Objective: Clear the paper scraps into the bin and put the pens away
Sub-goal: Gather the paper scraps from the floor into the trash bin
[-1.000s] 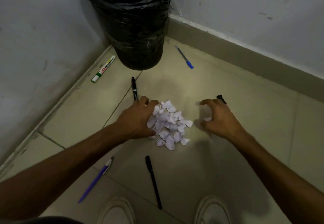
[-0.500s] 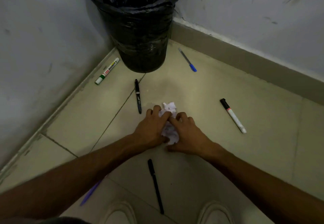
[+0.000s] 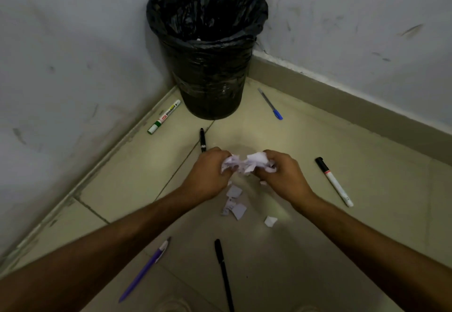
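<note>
Now both hands' fingers [image 3: 221,156] clutch a paper wad [image 3: 247,162], its length running left-right.

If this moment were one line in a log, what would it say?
step: lifting scraps | hands: both closed on paper wad | dropped: few scraps on floor | bin: ahead, open | pens: six on floor, untouched

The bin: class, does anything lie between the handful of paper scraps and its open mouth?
Nothing visible blocks the way. Both hands, left and right, hold the paper scraps above the floor, and the bin stands open straight ahead. Only a black pen lies flat on the floor between them.
</note>
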`<state>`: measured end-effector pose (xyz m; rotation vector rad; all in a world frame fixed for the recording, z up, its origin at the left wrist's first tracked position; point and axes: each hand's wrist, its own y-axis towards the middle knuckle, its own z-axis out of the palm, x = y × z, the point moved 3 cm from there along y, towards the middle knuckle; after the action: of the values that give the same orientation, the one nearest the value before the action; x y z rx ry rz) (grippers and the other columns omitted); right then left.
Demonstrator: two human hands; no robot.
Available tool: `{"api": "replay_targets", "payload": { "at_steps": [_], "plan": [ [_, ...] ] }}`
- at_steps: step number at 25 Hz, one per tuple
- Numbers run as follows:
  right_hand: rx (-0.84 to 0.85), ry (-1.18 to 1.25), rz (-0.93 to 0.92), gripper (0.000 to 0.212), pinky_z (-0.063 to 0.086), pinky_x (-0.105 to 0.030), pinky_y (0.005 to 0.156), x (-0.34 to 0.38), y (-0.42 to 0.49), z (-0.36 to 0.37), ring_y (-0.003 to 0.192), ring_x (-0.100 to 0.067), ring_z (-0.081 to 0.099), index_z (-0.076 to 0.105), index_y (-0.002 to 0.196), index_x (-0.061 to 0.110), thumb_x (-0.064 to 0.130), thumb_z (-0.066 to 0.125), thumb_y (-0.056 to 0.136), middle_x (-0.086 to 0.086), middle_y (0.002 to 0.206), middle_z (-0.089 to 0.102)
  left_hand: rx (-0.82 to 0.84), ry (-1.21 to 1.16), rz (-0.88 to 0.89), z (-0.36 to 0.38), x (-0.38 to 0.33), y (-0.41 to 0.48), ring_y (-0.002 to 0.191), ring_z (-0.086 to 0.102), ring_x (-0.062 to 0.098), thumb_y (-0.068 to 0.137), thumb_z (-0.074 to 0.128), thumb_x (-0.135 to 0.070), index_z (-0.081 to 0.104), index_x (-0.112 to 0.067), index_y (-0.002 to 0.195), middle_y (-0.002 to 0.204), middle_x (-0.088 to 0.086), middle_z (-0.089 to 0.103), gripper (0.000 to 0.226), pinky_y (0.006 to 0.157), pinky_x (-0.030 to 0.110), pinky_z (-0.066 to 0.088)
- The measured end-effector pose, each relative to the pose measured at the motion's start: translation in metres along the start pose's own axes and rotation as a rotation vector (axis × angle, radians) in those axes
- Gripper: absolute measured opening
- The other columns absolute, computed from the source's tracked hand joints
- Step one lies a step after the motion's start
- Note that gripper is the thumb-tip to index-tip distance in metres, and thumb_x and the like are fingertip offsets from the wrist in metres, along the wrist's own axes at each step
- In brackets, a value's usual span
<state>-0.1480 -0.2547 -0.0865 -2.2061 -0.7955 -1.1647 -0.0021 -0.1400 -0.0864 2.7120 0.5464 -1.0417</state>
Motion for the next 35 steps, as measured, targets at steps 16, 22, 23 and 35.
{"api": "replay_targets", "payload": {
  "at_steps": [16,22,23,35],
  "plan": [
    [0.041,0.143,-0.063,0.032,0.062,-0.031,0.064,0.261,0.211,-0.060,0.064,-0.022,0.067,0.067,0.110,-0.003,0.001,0.077,0.079,-0.017,0.094,0.071,0.007,0.077,-0.270,-0.217,-0.021,0.220,0.080,0.073,0.025,0.079,0.076,-0.013,0.069,-0.011,0.104,0.099,0.013,0.072,0.027,0.075,0.037,0.061],
    [0.189,-0.215,0.052,0.040,0.061,-0.041,0.079,0.259,0.225,-0.039,0.080,-0.021,0.064,0.068,0.113,0.002,0.008,0.082,0.075,-0.012,0.098,0.067,-0.065,0.342,-0.228,-0.233,-0.038,0.220,0.110,0.061,0.029,0.081,0.070,-0.021,0.052,-0.008,0.134,0.124,0.014,0.062,0.057,0.085,0.032,0.051],
    [0.243,-0.219,0.059,0.041,0.060,-0.041,0.084,0.260,0.220,-0.040,0.085,-0.019,0.062,0.067,0.116,0.006,0.007,0.080,0.077,-0.009,0.099,0.065,-0.077,0.319,-0.234,-0.236,-0.041,0.216,0.114,0.059,0.029,0.080,0.069,-0.016,0.050,-0.010,0.136,0.128,0.013,0.060,0.059,0.085,0.030,0.049],
    [-0.071,-0.545,-0.041,0.025,0.048,-0.027,0.077,0.022,0.122,-0.073,0.094,-0.026,0.066,0.068,0.109,0.017,0.017,0.066,0.084,-0.009,0.102,0.067,-0.192,0.093,0.298,-0.107,-0.032,0.025,0.077,0.055,0.011,0.080,0.052,0.006,0.063,-0.018,0.097,0.098,-0.002,0.058,0.031,0.068,0.028,0.050]
  ]
}}
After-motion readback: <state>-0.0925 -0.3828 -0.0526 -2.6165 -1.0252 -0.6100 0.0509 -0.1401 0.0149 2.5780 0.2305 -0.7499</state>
